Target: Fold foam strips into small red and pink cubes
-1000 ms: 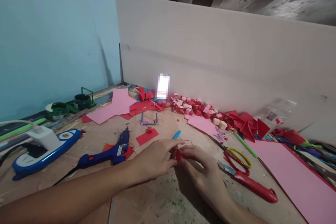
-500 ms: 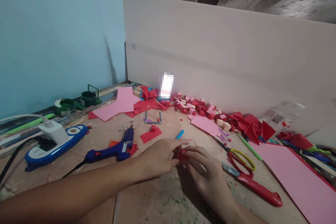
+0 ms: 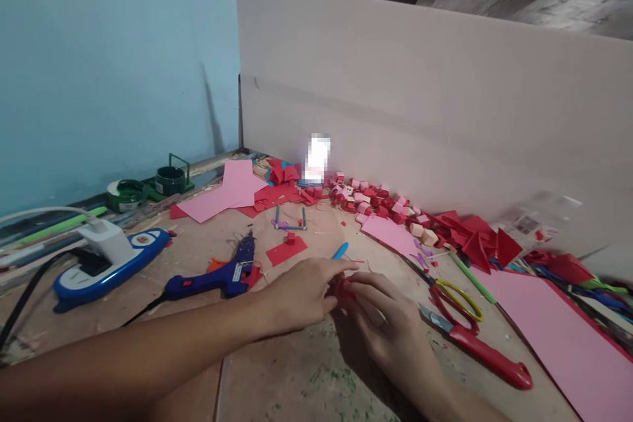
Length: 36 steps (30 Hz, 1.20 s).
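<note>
And still the small red paper piece is being pinched by left hand and right hand together, left of the red-handled knife; barely any shift is being seen; close fingertip work is apparently being continued.

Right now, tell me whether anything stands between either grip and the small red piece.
Nothing visible does: the right grip holds the small red piece, and the left grip is close beside it. The blue stick lies beyond both, not between.
</note>
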Each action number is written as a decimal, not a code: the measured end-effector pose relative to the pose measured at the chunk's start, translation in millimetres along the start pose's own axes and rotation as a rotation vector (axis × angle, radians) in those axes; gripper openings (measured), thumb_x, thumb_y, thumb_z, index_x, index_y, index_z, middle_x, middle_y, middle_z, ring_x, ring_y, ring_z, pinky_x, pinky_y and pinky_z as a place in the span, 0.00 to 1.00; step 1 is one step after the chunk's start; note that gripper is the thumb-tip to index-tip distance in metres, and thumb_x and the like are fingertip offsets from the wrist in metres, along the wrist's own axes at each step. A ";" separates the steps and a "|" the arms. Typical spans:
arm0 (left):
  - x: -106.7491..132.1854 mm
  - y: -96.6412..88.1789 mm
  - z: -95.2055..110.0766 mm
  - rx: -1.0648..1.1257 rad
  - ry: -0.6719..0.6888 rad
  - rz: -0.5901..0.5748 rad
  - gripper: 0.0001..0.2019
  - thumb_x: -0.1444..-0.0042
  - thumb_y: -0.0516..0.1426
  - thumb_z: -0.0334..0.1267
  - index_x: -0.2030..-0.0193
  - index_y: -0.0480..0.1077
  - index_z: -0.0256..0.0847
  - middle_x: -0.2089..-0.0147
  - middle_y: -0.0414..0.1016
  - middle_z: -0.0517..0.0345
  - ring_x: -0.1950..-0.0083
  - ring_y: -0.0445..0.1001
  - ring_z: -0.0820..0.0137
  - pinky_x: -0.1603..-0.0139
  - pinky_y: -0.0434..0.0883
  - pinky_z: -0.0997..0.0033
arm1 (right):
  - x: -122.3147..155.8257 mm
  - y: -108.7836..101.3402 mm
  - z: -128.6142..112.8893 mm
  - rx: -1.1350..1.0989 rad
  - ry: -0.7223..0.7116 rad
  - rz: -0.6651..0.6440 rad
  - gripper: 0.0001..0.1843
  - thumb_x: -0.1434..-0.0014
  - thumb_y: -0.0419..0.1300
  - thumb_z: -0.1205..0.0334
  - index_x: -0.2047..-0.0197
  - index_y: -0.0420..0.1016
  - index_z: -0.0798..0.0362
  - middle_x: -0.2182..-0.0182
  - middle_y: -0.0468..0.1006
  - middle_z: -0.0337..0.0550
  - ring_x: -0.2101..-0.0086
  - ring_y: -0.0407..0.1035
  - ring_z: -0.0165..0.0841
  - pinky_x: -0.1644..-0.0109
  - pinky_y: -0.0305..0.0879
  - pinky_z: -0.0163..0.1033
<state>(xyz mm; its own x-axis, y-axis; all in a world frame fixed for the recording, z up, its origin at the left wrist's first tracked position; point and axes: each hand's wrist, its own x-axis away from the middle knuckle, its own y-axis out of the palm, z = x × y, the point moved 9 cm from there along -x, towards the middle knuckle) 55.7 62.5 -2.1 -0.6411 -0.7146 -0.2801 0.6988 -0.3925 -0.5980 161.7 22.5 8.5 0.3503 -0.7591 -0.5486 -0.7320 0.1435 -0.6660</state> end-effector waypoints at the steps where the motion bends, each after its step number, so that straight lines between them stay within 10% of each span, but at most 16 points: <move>1: 0.0 -0.1 0.0 0.003 -0.004 0.000 0.36 0.48 0.58 0.21 0.31 0.69 0.43 0.34 0.76 0.50 0.39 0.77 0.56 0.38 0.73 0.59 | -0.7 0.0 -1.0 0.004 -0.009 -0.005 0.09 0.32 0.58 0.67 0.54 0.81 0.50 0.56 0.83 0.51 0.56 0.78 0.42 0.54 0.76 0.44; 25: 0.2 2.6 0.7 0.002 0.011 -0.028 0.34 0.44 0.62 0.25 0.30 0.67 0.45 0.33 0.74 0.50 0.37 0.76 0.57 0.36 0.70 0.60 | -0.6 -8.7 2.2 -0.062 0.016 0.084 0.10 0.34 0.60 0.67 0.54 0.82 0.49 0.55 0.84 0.48 0.55 0.79 0.40 0.51 0.77 0.41; 36: 4.3 -4.6 9.0 -0.182 -0.029 -0.020 0.39 0.44 0.68 0.36 0.26 0.61 0.43 0.39 0.78 0.44 0.39 0.76 0.54 0.37 0.71 0.55 | -0.3 -33.8 93.3 -0.114 0.405 0.344 0.20 0.42 0.65 0.46 0.55 0.85 0.51 0.46 0.82 0.56 0.54 0.81 0.52 0.52 0.81 0.56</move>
<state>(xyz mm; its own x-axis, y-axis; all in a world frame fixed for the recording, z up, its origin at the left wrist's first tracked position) 52.6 56.0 6.2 -0.6427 -0.7254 -0.2464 0.6155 -0.2974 -0.7299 240.8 77.1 -16.0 -0.1573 -0.8679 -0.4711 -0.8315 0.3738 -0.4111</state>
